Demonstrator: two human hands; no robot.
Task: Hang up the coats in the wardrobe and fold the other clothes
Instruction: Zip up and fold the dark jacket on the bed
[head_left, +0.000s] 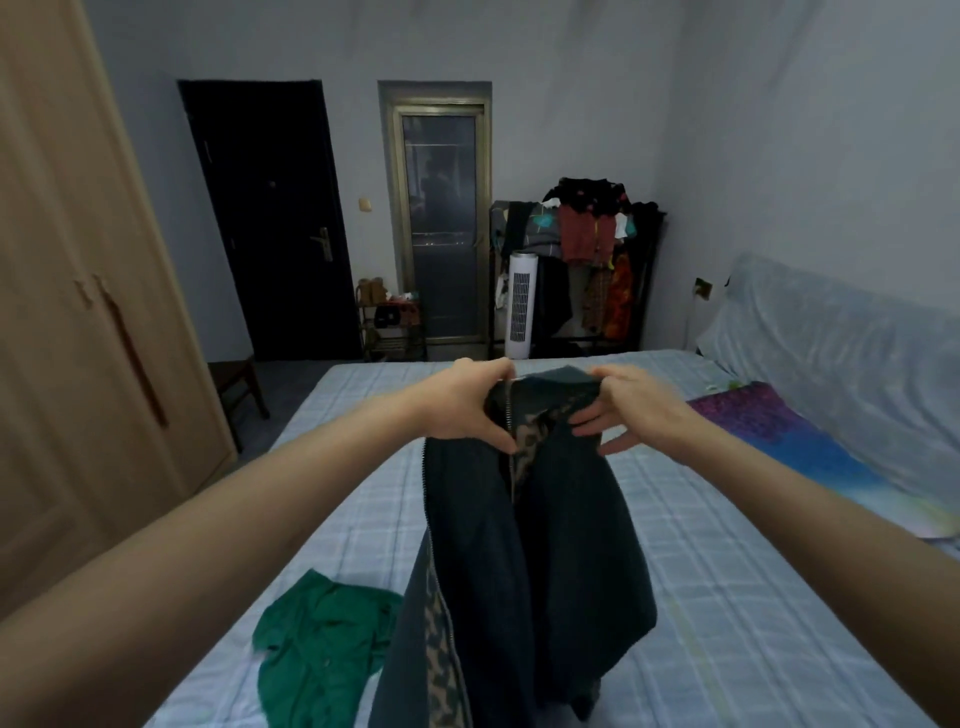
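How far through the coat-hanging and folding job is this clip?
Early, by the look of it. Nothing looks done: the wardrobe doors are closed and no folded pile shows. In hand: the left hand and right hand hold the dark zip jacket up by its collar. Left: a green garment lies crumpled on the bed.

A jacket (535, 545) hangs over the bed (727, 597) from both hands, left hand (467, 405) and right hand (628, 405) at its collar. A crumpled garment (317, 644) lies on the bed to its left. The wardrobe (78, 312) stands left of the bed; a clothes rack (587, 260) stands beyond the bed's far end.
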